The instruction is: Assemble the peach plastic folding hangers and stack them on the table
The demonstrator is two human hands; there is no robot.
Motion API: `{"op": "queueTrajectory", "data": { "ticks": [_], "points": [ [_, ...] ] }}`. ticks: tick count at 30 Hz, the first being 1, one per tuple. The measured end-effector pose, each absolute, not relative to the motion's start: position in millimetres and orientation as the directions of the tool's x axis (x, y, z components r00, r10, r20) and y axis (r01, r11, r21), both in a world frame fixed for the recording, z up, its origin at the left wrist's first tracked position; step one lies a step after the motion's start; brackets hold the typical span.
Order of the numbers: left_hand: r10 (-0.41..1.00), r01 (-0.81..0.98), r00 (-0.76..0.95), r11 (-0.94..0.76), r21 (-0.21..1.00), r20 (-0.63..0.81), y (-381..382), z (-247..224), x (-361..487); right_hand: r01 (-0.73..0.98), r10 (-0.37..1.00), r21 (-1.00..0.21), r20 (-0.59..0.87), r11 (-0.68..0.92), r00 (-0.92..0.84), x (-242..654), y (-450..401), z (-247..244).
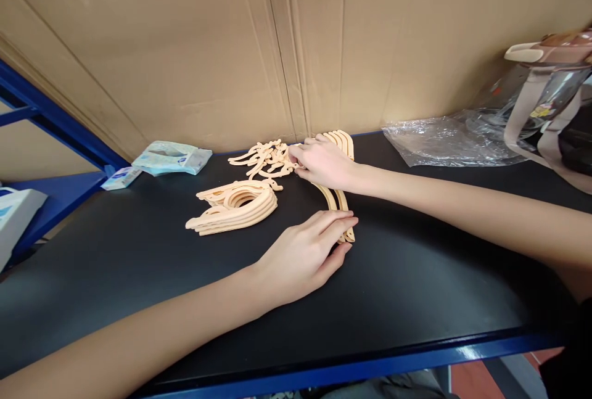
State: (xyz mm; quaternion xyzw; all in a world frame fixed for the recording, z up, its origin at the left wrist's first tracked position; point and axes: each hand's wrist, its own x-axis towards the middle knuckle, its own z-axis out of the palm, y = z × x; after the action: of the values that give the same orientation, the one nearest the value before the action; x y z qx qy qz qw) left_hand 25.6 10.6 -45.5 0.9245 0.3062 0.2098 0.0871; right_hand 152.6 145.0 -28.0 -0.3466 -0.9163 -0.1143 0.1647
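Two curved beige plastic pieces (343, 200), which look like clothes hanger arms, lie side by side on the black table. My left hand (308, 251) is closed around their near end, with thumb and fingers on either side. My right hand (326, 161) is above their far end, its fingers bent and pinched beside a loose heap of small beige hook-like pieces (271, 157). What its fingertips hold is hidden. Behind that hand, more curved beige arms (343, 140) lie close together. A neat stack of beige hanger-shaped pieces (235, 206) sits left of my hands.
A blue-white tissue pack (173, 157) and a smaller packet (121, 178) lie at the back left. Clear plastic wrap (444, 140) and a strapped bottle (550, 87) are at the back right. Cardboard (208, 47) stands behind the blue-edged table (416, 282).
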Motion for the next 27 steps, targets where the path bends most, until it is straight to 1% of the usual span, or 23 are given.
{"op": "queueTrajectory", "data": {
  "ticks": [6,8,10,11,13,14,15,17,18,20,24,27],
  "points": [
    [0.568,0.497,0.741,-0.823,0.276,0.358,11.4,-46.4,24.7,0.696,0.575,0.099,0.487,0.712,-0.658,175.5,139.7,-2.5],
    [0.57,0.495,0.74,-0.821,0.286,0.356,11.5,-45.7,25.0,0.705,0.572,0.024,0.566,0.709,-0.594,189.6,131.7,4.3],
    [0.579,0.497,0.74,-0.814,0.302,0.343,11.4,-45.1,25.3,0.686,0.595,-0.132,0.63,0.716,-0.5,204.8,119.3,4.7],
    [0.582,0.497,0.741,-0.811,0.309,0.335,11.3,-44.8,25.4,0.65,0.624,-0.244,0.636,0.72,-0.454,212.1,111.5,2.3],
    [0.583,0.494,0.747,-0.809,0.319,0.321,11.2,-44.5,25.3,0.521,0.709,-0.492,0.582,0.697,-0.399,224.5,94.1,-7.1],
    [0.58,0.491,0.752,-0.809,0.322,0.313,11.1,-44.4,25.2,0.47,0.743,-0.576,0.543,0.669,-0.391,229.0,85.3,-13.1],
    [0.573,0.483,0.759,-0.814,0.323,0.308,11.1,-44.3,25.1,0.434,0.769,-0.636,0.504,0.638,-0.393,232.4,76.9,-19.4],
    [0.55,0.462,0.779,-0.828,0.318,0.301,11.3,-43.9,25.0,0.42,0.803,-0.696,0.413,0.582,-0.429,235.4,63.2,-30.8],
    [0.536,0.449,0.789,-0.837,0.313,0.301,11.3,-43.5,25.1,0.428,0.809,-0.704,0.379,0.567,-0.449,235.4,58.5,-35.3],
    [0.51,0.425,0.799,-0.854,0.3,0.319,11.4,-42.4,25.4,0.466,0.798,-0.667,0.356,0.582,-0.486,233.8,53.4,-41.4],
    [0.472,0.397,0.791,-0.88,0.26,0.39,10.9,-39.9,26.2,0.502,0.757,-0.576,0.398,0.645,-0.518,232.1,53.9,-45.5],
    [0.503,0.457,0.757,-0.864,0.212,0.417,10.6,-40.0,26.0,0.521,0.732,-0.518,0.426,0.679,-0.531,234.6,55.0,-46.9]
  ]
}}
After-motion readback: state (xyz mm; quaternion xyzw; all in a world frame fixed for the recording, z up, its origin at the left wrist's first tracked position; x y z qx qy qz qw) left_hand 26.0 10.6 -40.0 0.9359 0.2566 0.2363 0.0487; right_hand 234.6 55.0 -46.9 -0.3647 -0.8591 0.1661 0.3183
